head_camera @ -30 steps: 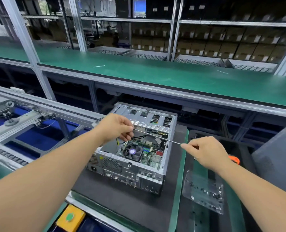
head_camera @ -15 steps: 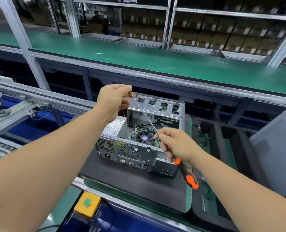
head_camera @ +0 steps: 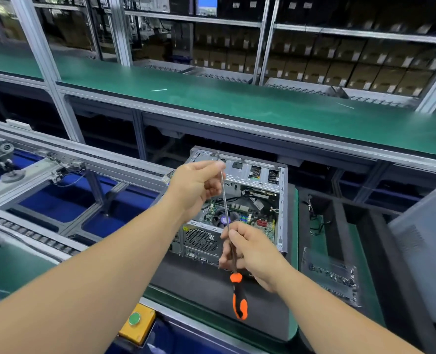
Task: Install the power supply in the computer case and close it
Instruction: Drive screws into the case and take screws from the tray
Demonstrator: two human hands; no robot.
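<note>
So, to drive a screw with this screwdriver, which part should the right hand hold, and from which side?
Judging by its pose, the orange-and-black handle. It hangs bare below the right hand, which now pinches only the thin shaft. The left hand holds the tip end above. Slide the right hand down and wrap the handle from the right; the thick contoured grip suits turning.

The computer case [head_camera: 255,172] is bare, dull-grey sheet metal with perforated vents. The screwdriver [head_camera: 228,226] has a slim, shiny steel shaft and a glossy orange-and-black plastic handle. A matt dark mat [head_camera: 199,290] covers the smooth green table [head_camera: 292,325].
</note>
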